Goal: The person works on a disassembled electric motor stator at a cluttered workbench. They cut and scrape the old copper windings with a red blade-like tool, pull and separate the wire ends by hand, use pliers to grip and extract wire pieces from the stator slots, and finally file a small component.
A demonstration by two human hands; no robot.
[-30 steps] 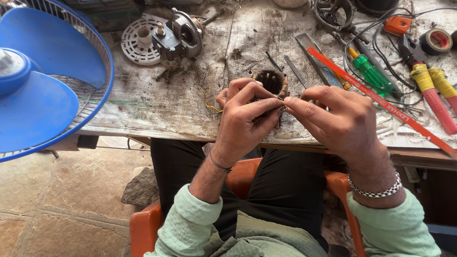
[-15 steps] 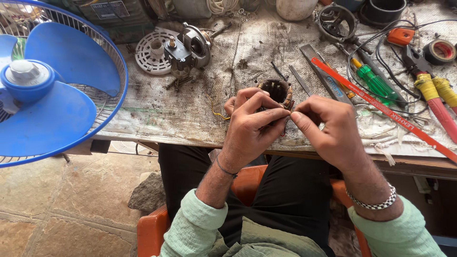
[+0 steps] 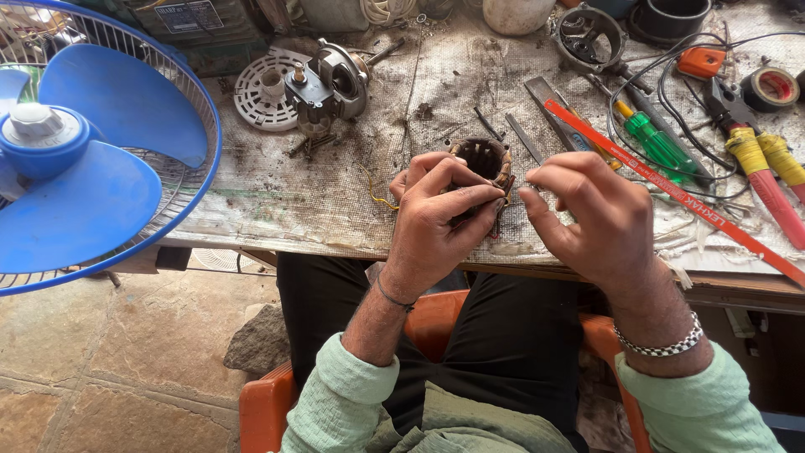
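Note:
A small round motor stator [image 3: 485, 158] with copper windings rests on the near part of the dirty workbench [image 3: 335, 201]. My left hand [image 3: 436, 220] wraps around its near side and grips it, fingers curled over the top. My right hand [image 3: 591, 214] is just right of the stator, thumb and forefinger pinched together at its edge on something too thin to make out, likely a wire. A thin yellow wire [image 3: 375, 195] trails off to the left of my left hand.
A blue fan [image 3: 80, 159] with its wire guard stands at the left. A dismantled motor housing [image 3: 331, 84] and white grille [image 3: 262, 101] lie at the back. Screwdrivers [image 3: 658, 143], pliers with yellow and red grips [image 3: 767, 176], a red strip [image 3: 671, 193], tape roll [image 3: 771, 88] crowd the right.
Both hands and the stator kept their hold. The view has shifted, so the bench and the fan sit lower and further right in the picture.

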